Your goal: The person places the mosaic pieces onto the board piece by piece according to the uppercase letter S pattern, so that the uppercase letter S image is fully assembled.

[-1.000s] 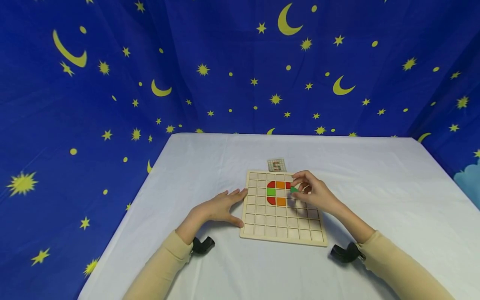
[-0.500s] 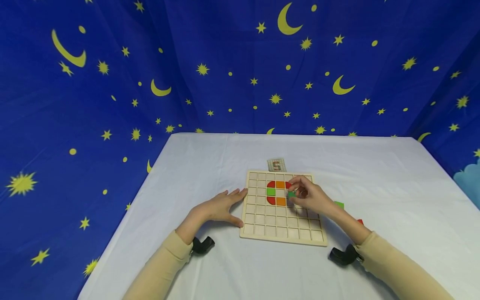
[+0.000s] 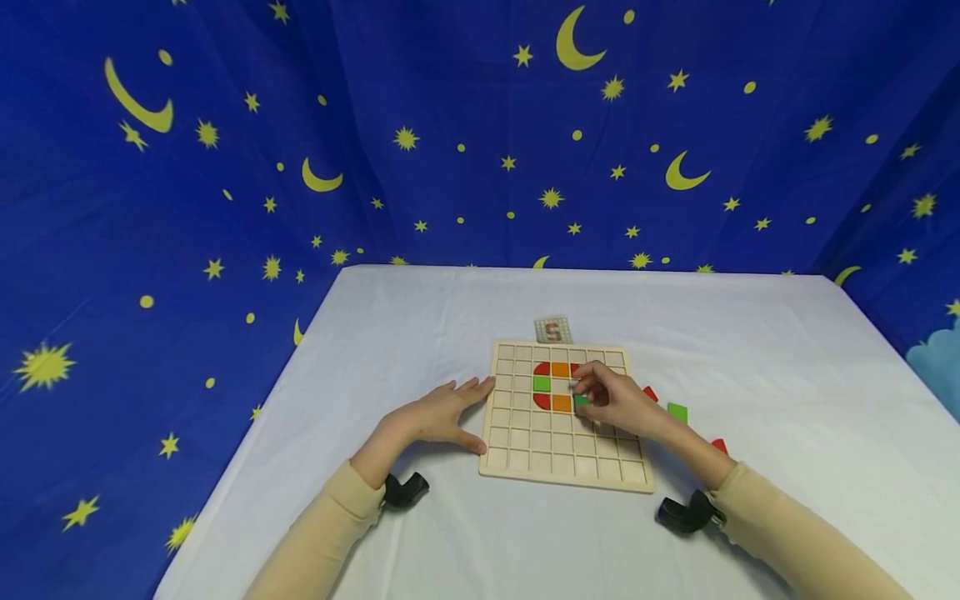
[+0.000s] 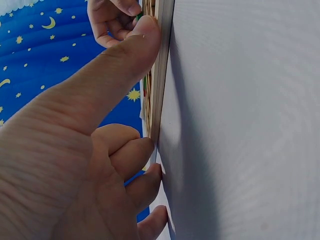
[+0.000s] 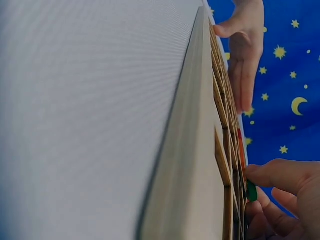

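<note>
— The right hand (image 3: 618,404) pinches a green piece (image 3: 581,402) between thumb and fingertips, low at the gridded wooden board (image 3: 525,462); whether the piece touches down cannot be told. And the other hand?

— Left of that pinch, the left hand (image 3: 435,414) is spread, thumb and fingers touching the board's near side.

— Which way does the piece point?

— Fingers cover much of it, so neither direction nor long axis is certain; in the right wrist view, its visible edge runs roughly along the board's face.

— How would one seat it well?

— Probably by squaring it with the grid, clear of the orange tile (image 3: 561,403) just left of the grip, then pressing lightly.
</note>
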`<state>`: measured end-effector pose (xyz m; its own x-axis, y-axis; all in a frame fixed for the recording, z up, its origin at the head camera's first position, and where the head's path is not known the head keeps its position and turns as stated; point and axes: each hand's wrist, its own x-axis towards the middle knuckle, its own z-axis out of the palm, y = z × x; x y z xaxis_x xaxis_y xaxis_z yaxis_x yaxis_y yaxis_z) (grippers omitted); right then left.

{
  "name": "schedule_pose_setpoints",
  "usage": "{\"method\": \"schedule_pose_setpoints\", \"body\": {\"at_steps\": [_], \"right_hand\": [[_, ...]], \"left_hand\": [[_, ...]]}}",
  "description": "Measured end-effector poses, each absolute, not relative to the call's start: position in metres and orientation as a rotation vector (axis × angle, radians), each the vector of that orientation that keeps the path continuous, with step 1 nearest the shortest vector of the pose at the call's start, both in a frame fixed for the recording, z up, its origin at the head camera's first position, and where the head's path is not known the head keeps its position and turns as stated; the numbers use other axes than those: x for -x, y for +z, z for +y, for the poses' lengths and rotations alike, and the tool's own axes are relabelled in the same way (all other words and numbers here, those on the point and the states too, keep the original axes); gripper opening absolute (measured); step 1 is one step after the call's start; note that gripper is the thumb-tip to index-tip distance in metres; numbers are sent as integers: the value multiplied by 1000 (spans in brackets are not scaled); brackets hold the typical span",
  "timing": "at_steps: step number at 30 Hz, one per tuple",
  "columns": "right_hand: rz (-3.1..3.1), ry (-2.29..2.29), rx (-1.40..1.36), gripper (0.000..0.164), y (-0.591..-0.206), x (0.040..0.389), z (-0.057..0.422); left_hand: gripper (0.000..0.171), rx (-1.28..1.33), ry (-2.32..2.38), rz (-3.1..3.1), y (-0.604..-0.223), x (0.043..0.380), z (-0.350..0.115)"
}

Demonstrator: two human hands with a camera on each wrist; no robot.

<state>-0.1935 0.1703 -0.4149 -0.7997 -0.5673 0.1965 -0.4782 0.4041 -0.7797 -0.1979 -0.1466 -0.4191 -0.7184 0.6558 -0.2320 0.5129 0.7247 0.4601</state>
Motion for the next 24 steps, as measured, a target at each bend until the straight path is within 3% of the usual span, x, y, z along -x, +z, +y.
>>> {"method": "schedule_pose_setpoints", "body": {"at_steps": [24], "right_hand": [[2519,-1445,869,44,-422,204,177]], "left_hand": [[105,-930,529,2548,-420,199,-147]]}}
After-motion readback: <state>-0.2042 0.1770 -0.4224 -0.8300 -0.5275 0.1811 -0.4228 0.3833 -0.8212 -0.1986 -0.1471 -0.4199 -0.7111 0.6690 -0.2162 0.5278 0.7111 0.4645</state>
